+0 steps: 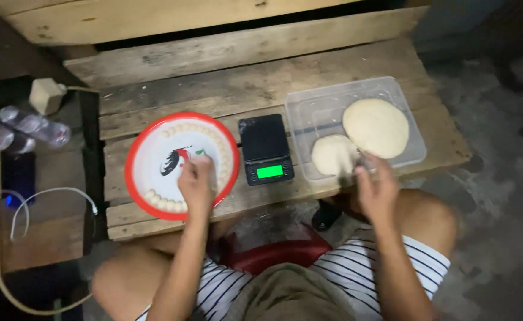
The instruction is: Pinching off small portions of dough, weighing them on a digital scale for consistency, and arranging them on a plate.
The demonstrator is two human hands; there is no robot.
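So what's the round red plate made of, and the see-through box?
The plate looks like glossy enamelled metal or melamine: shiny white face, red rim; hard to tell which. The box looks like thin clear plastic: the planks show through its walls.

Round tray [148, 148], white with a red rim and a dark bird figure painted at its centre, lies flat on the wooden bench. Small pale dough balls [165, 204] line its inside edge in a curved row, touching one another. To the right, a clear plastic tub [386, 89] holds two pale dough lumps: a large flattened round one [375, 127] and a smaller one [331, 154] at the tub's near edge, just beside it.
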